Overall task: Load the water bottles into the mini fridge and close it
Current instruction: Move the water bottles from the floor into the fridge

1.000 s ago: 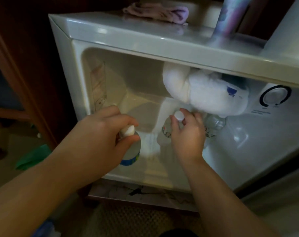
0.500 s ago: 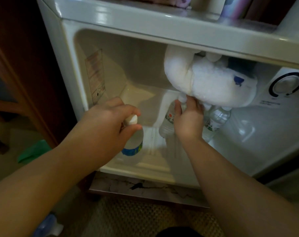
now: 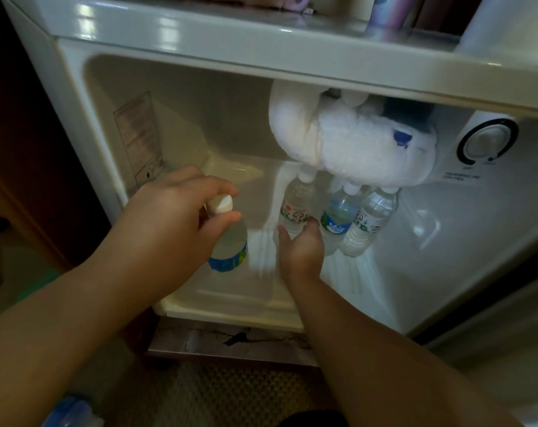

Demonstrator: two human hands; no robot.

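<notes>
**Water bottles at the open mini fridge**

Water bottles appear in two places: three stand inside the mini fridge (image 3: 181,97), and a fourth is carried at its opening. The fridge is open, its pale interior lit, with a control dial (image 3: 488,142) on the right inner wall and a label panel (image 3: 138,143) on the left inner wall. A thick mass of white frost (image 3: 351,143) hangs from the upper compartment, directly above the caps of the standing bottles.

The left hand (image 3: 172,223) grips the neck of a blue-labelled bottle (image 3: 229,241), thumb and fingers curled just below its white cap; the bottle hangs upright over the front left of the fridge floor. The right hand (image 3: 300,251) reaches deeper, fingers and thumb closed around the lower body of the red-labelled bottle (image 3: 297,204), which stands tilted slightly toward the back. Just beside it, to the right, stand the blue-and-green-labelled bottle (image 3: 338,217) and the green-labelled bottle (image 3: 371,220), touching one another.

Below the fridge, a cracked marble ledge (image 3: 230,340) runs along its base.
</notes>
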